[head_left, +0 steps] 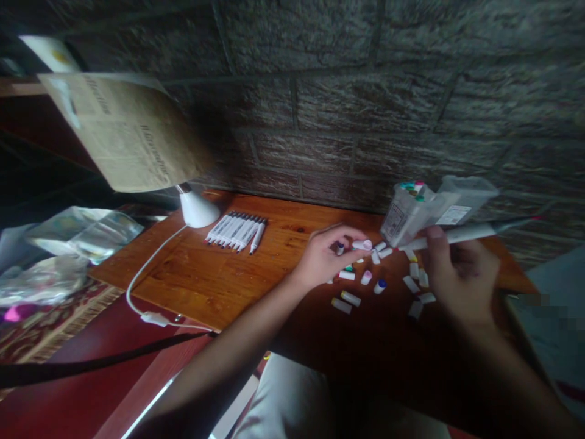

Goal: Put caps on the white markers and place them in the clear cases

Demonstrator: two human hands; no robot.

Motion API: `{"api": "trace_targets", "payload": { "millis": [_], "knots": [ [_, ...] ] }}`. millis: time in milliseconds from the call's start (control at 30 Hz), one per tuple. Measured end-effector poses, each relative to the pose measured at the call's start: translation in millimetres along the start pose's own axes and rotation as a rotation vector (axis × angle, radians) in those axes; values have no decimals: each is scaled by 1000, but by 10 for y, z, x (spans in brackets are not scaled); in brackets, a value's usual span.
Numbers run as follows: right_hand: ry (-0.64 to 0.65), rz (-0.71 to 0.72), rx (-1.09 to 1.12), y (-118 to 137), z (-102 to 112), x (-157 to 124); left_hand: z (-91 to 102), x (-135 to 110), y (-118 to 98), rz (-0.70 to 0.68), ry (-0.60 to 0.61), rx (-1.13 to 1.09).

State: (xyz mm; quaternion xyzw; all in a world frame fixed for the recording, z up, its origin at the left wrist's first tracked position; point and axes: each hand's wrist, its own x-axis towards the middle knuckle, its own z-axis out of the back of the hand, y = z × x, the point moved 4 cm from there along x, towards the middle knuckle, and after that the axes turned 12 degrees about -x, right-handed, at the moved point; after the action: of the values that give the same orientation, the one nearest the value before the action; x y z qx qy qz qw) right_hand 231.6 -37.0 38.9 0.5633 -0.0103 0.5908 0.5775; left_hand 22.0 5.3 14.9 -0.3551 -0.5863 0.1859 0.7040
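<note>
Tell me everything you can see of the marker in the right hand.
The marker is slim, with a pale, plastic-looking barrel, a darker grey section toward its right end and a pinkish-red tip there; a small reddish tip shows at the left end too. It lies slantwise in the view, right end higher, held by the thumb and fingers of the right hand. Blur hides any lettering, and I can't tell whether its left end touches anything.

Lampshade (pixel 132 134): newspaper-style print running downward, one word ending in "ffection"; a bolder line below it is only partly legible. Labels on the clear cases (pixel 414 213) and print on the row of markers (pixel 235 230): too small to read.
</note>
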Motion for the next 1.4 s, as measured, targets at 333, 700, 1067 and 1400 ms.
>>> {"api": "trace_targets", "payload": {
  "millis": [333,700,1067,1400],
  "knots": [
    [177,133,154,200,-22,-113,-8,-2,-46,-30,-6,127],
    [272,281,62,301,-132,-155,-25,-30,-156,-318,65,335],
    [323,-96,332,192,-145,-132,55,-36,-217,-374,-21,338],
    [314,-146,432,208,-127,-90,25,-52,-271,-409,8,300]
  ]
}}
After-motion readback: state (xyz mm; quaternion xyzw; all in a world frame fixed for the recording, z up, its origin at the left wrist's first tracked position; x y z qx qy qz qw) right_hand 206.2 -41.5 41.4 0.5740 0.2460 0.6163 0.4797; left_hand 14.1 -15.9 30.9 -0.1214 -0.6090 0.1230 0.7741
